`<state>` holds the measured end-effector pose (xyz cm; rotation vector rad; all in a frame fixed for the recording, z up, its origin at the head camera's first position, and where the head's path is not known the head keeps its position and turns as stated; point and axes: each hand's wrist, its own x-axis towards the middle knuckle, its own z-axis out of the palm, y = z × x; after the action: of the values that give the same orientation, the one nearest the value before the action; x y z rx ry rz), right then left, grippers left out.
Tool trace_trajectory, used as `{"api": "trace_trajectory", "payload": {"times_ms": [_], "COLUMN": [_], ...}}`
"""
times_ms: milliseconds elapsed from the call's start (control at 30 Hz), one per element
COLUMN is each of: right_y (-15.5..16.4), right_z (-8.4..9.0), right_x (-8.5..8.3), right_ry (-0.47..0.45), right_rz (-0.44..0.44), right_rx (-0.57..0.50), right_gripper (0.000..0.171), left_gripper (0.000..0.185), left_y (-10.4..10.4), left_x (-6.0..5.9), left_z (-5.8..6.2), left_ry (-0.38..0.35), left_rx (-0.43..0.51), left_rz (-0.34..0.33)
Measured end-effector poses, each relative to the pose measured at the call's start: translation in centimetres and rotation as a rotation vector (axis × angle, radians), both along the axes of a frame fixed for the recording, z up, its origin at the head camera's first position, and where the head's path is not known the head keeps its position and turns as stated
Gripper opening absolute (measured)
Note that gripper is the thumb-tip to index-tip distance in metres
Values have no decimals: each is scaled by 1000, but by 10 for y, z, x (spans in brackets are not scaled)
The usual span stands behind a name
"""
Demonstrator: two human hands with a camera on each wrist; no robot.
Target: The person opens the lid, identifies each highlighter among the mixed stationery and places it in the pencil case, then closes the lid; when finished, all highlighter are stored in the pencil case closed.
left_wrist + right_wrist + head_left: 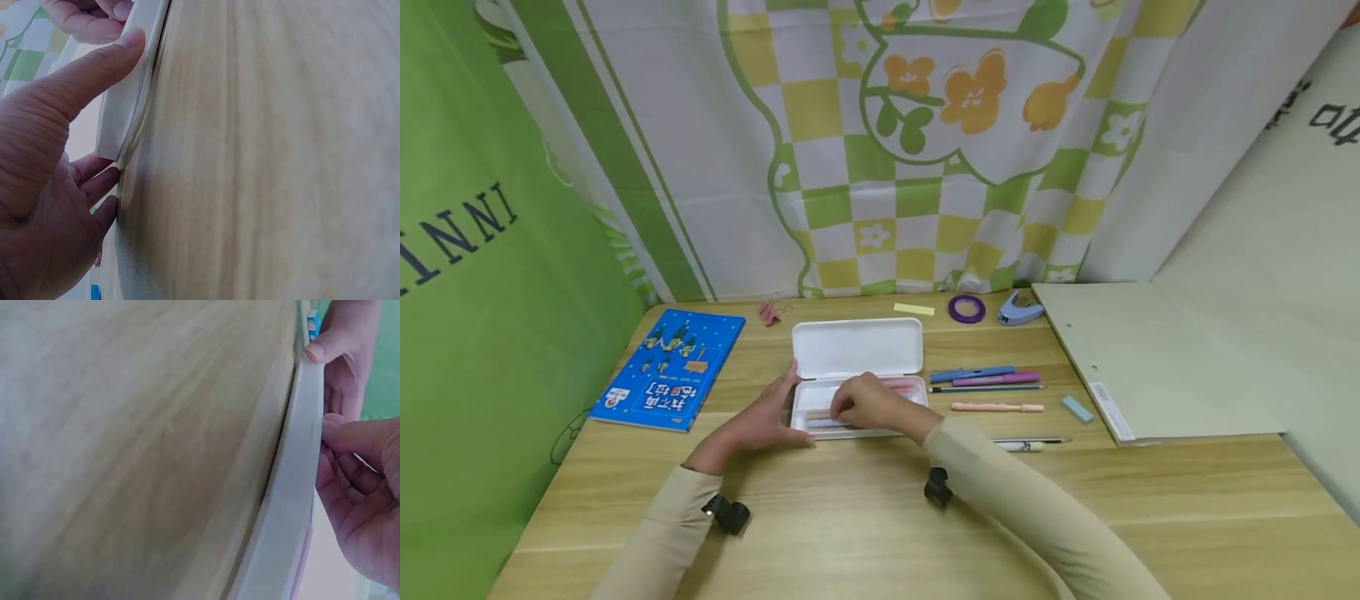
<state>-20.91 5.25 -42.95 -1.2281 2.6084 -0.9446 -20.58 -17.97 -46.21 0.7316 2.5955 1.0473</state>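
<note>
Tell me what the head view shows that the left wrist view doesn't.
Only the head view shows the blue picture book, the row of pens, the purple tape ring and the right hand inside the open white plastic pencil case. Only the left wrist view shows the left hand's thumb pressed on the case's edge. Both show the left hand and the wooden table.

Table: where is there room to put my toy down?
Bare table lies in front of the pencil case, around the sleeves, and between book and case. Crowded: right of the case, where pens lie beside the board.
</note>
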Motion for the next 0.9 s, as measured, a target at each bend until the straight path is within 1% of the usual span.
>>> {"api": "trace_trajectory", "payload": {"times_ms": [67, 133, 200, 267, 300, 367, 433, 533, 633, 733, 900], "right_y": [6, 14, 25, 39, 46, 63, 82, 114, 145, 171, 200], "right_z": [1, 3, 8, 14, 17, 23, 26, 26, 22, 15, 4], "right_x": [-1, -2, -2, 0, 2, 7, 12, 21, 31, 41, 57], "right_ry": [-76, -188, -309, -408, -441, -471, -469, -422, -383, -331, -221], "right_rz": [-21, -37, -58, -65, -68, -75, -80, -114, -170, -200, -187], "right_rx": [-32, -89, -149, -212, -238, -268, -280, -254, -210, -170, -88], "right_gripper": [5, 4, 7, 12, 15, 18, 20, 20, 19, 16, 11], "left_gripper": [128, 128, 128, 129, 129, 130, 131, 131, 131, 132, 132], "left_y": [0, 1, 1, 1, 1, 2, 3, 4, 4, 3, 2], "left_x": [0, 1, 1, 0, 0, 0, -1, -1, -1, -1, 0], "left_z": [0, 1, 1, 0, 0, 0, 0, -1, -1, -1, 0], "left_ry": [1, 2, 5, 3, -2, -7, -16, -32, -45, -51, -50], "left_rx": [0, 0, -2, -3, -5, -11, -14, -10, -4, -9, -13], "left_rz": [4, 9, 12, 14, 16, 19, 24, 30, 34, 41, 37]}}
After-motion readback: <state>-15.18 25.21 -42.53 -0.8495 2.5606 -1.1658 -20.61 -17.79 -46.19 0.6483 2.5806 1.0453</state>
